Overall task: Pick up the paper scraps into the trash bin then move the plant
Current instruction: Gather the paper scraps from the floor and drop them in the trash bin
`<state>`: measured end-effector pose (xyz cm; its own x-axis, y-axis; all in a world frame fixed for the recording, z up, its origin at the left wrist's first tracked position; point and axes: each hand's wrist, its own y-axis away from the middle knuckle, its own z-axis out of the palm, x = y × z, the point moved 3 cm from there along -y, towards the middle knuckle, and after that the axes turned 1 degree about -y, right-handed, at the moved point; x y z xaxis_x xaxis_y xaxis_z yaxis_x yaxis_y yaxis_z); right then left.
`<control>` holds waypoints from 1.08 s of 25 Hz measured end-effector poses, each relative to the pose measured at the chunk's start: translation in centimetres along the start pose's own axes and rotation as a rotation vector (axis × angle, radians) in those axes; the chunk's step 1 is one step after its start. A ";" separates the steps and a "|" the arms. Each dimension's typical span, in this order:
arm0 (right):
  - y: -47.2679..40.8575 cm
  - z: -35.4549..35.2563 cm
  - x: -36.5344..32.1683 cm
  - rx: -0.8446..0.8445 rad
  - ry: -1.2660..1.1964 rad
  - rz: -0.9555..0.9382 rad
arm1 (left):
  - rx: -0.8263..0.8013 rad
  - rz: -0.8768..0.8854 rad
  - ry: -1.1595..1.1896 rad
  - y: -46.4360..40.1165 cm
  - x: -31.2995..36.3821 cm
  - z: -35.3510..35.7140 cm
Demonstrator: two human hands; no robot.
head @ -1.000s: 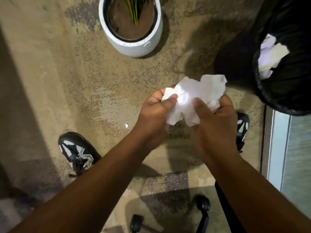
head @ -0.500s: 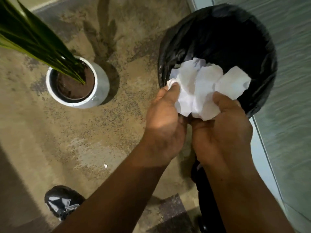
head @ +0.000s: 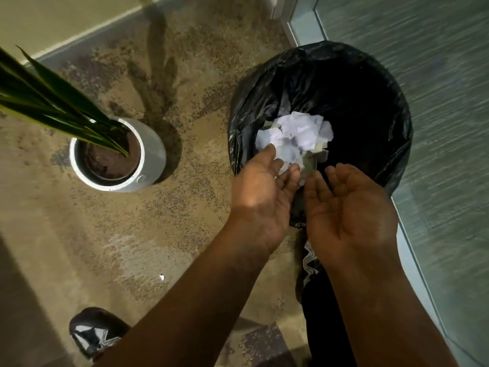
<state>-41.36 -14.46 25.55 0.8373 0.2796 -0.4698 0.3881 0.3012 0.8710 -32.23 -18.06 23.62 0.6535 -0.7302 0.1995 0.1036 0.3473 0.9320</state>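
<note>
Over the near rim of the trash bin point(head: 397, 107), both hands are held palm-up, spread and empty; the paper scraps point(head: 293, 136) lie inside. The plant point(head: 116, 154) stands at nine o'clock from the left hand point(head: 260, 189), farther from the right hand point(head: 349, 207).

Paper scraps point(head: 296, 136): half a second ago bunched between both hands, now released, lying inside the trash bin point(head: 391, 107) just beyond the fingertips; left hand point(head: 260, 192): formerly closed on the wad, now spread, palm up, empty; right hand point(head: 349, 207): likewise unclenched, palm up, empty. Hands: previously pressed together, now slightly apart over the bin's near rim.
</note>
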 end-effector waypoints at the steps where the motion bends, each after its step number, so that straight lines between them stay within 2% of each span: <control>1: -0.1 0.1 0.2 -0.003 0.009 0.005 | 0.001 -0.001 -0.012 -0.1 0.0 -0.1; 8: -0.1 0.8 4.0 -0.162 0.056 0.025 | -0.056 0.032 -0.059 -0.6 1.1 -4.8; 12: 1.2 1.6 8.5 -0.318 0.204 0.076 | -0.097 0.173 -0.070 -1.4 3.4 -12.0; 14: 1.9 1.7 11.6 -0.390 0.353 0.099 | 0.029 0.246 -0.192 -2.4 4.4 -18.0; 16: 2.6 1.2 15.0 -0.434 0.502 0.126 | 0.230 0.244 -0.382 -3.6 4.3 -25.1; 19: 3.0 -0.9 21.1 -0.454 0.728 0.162 | 0.476 0.151 -0.590 -5.1 2.7 -36.4; 21: 2.5 -2.4 25.3 -0.472 0.914 0.183 | 0.571 0.072 -0.724 -5.9 1.2 -42.6; 24: 0.0 -3.9 31.6 -0.537 1.280 0.148 | 0.577 0.014 -0.887 -7.5 -0.5 -48.5; 27: -4.8 -5.0 37.1 -0.580 1.776 0.009 | 0.475 0.093 -1.134 -9.9 -1.7 -50.7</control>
<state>-14.09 -0.98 3.28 -0.6382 0.6696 -0.3798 -0.0957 0.4205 0.9022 3.64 9.61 -1.30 -0.4005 -0.8943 0.1996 -0.3466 0.3496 0.8705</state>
